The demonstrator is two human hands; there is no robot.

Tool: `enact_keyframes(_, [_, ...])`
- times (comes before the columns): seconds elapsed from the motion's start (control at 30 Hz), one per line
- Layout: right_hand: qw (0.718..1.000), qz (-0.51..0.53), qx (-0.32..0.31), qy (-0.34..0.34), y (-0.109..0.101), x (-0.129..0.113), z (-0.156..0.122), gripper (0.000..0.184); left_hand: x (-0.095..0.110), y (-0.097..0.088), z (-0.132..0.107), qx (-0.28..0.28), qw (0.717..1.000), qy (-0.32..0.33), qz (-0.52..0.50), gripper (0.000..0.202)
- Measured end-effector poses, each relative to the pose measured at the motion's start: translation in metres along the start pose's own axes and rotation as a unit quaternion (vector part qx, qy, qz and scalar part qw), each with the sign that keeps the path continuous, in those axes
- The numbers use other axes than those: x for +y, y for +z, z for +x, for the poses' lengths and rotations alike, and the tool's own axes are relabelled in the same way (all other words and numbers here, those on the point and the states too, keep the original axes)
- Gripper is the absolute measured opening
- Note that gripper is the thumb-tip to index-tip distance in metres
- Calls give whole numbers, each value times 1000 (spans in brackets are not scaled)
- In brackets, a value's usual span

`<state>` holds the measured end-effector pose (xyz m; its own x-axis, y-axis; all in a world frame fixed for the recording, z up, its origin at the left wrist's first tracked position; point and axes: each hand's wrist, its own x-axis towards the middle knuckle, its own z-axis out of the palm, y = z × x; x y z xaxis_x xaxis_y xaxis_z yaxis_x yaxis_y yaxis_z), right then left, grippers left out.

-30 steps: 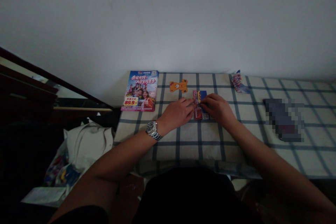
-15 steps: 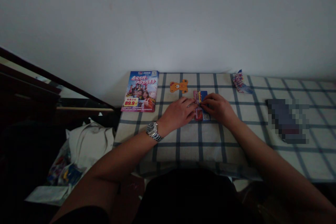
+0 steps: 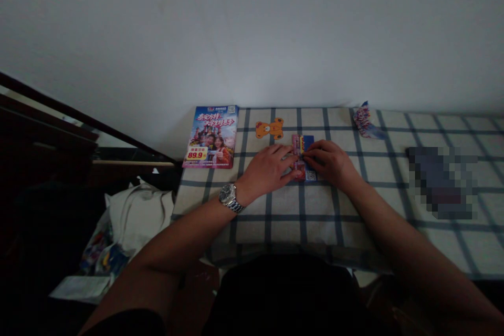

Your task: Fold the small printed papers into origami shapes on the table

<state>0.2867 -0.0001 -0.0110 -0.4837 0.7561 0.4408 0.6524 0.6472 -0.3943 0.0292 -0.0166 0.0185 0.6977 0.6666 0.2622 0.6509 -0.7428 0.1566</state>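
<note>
A small folded flyer [image 3: 308,143], pink on its left side and blue with a QR code on its right, lies on the checked cloth between my two hands. My left hand [image 3: 271,164] rests flat from the left, fingers spread, its tips on the pink side. A metal wristwatch [image 3: 230,197] is on that wrist. From the right, my right hand [image 3: 326,161] has its thumb and fingertips pressed together on the blue side. Fingers cover part of the flyer's middle. Just beyond my left hand is an orange bear-shaped cutout [image 3: 269,128].
A stack of printed flyers [image 3: 212,139] lies at the table's back left. A crumpled colourful paper [image 3: 366,121] sits near the wall [image 3: 252,31]. Farther right is a dark, pixelated object [image 3: 439,181]. A white bag [image 3: 139,212] stands left of the checked tablecloth [image 3: 283,226].
My view has shifted slightly, so things on the right appear farther right. Both hands stay at the folded flyer; the left thumb is spread a little farther from the fingers.
</note>
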Motion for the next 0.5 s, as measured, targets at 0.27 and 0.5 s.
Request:
enact_keyframes(0.27, [999, -19, 16, -25, -2, -5, 2, 12, -1, 0, 1, 32, 999, -26, 8, 43])
enact_keyframes(0.5, [998, -2, 2, -66, 1, -4, 1, 12, -3, -2, 0, 10, 1000, -25, -4, 66])
